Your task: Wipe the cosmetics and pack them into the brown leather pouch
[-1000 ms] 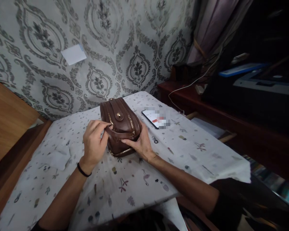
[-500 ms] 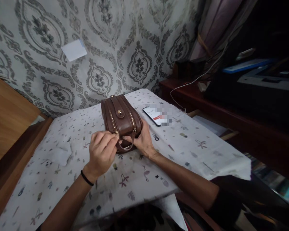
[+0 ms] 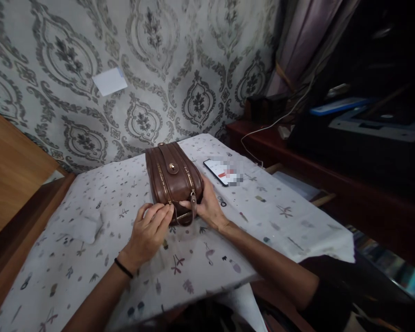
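A brown leather bag (image 3: pixel 174 177) lies on the table, with two gold zippers running along its top and a strap fastened by a gold stud between them. At the bag's near left corner, my left hand (image 3: pixel 148 235) pinches the zipper pull (image 3: pixel 170 203) of the left zipper. The fingertips partly cover it. My right hand (image 3: pixel 209 207) grips the near right corner, thumb over the near end and fingers hidden along the right side. Between the hands a looped leather strap (image 3: pixel 193 210) hangs over the near end. The right zipper (image 3: pixel 189 177) looks closed.
A phone (image 3: pixel 217 173) with a lit screen lies right of the bag on the patterned white tablecloth (image 3: pixel 117 286). Behind rises a wallpapered wall with a white card (image 3: pixel 109 81). A wooden panel (image 3: pixel 17 166) borders the left; a dark red desk with a white cable (image 3: pixel 280 121) stands right.
The whole view has shifted slightly, so the bag sits a little lower in it. My left fingers lie flatter at the left zipper's near end. My right hand keeps its hold.
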A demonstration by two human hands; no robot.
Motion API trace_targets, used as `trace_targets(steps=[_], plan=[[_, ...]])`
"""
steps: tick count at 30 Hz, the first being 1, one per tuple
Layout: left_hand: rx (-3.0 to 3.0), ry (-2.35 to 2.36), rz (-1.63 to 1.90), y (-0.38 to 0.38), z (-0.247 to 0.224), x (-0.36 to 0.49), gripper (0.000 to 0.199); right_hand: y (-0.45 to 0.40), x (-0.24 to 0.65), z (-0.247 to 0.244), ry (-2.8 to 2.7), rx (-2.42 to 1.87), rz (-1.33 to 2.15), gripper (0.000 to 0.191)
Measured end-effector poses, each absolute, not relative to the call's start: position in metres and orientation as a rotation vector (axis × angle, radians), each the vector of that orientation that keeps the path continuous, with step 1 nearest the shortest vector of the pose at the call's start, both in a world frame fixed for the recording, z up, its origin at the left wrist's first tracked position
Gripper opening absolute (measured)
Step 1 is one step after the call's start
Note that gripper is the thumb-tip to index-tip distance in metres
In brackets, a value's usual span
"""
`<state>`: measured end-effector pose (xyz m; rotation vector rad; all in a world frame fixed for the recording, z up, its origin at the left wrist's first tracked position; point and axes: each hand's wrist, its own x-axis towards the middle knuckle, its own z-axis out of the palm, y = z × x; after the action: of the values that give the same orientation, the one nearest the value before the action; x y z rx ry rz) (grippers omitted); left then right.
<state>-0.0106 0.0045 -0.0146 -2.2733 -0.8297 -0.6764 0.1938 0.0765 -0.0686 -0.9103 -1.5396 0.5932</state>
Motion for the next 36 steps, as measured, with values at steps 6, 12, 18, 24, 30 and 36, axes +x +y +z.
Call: trace_targets(steps=[6,12,18,24,30,36], plan=[[-2.347,-0.894,-0.961,0.004,0.019,-0.018,0.037,0.079,0.251,-0.045,-1.888,-0.742,0.893,0.083],[-2.108,-1.067,-1.162,0.029,0.033,-0.001,0.066,0.067,0.241,-0.014,-1.617,-0.910,0.548,0.064],[-2.213,-1.340,-1.452,0.058,-0.014,0.024,0.053,0.068,0.171,-0.028,-1.552,-1.111,0.387,0.070],[-2.267,-1.413,-1.678,0.053,-0.031,0.022,0.060,0.070,0.174,-0.042,-1.488,-1.047,0.494,0.069],[-2.217,-1.844,-2.110,0.046,-0.041,0.019,0.089,0.073,0.180,-0.043,-1.314,-0.991,0.792,0.078],[-2.116,-1.917,-2.252,0.039,-0.036,0.034,0.076,0.072,0.186,-0.027,-1.432,-0.910,0.835,0.060]])
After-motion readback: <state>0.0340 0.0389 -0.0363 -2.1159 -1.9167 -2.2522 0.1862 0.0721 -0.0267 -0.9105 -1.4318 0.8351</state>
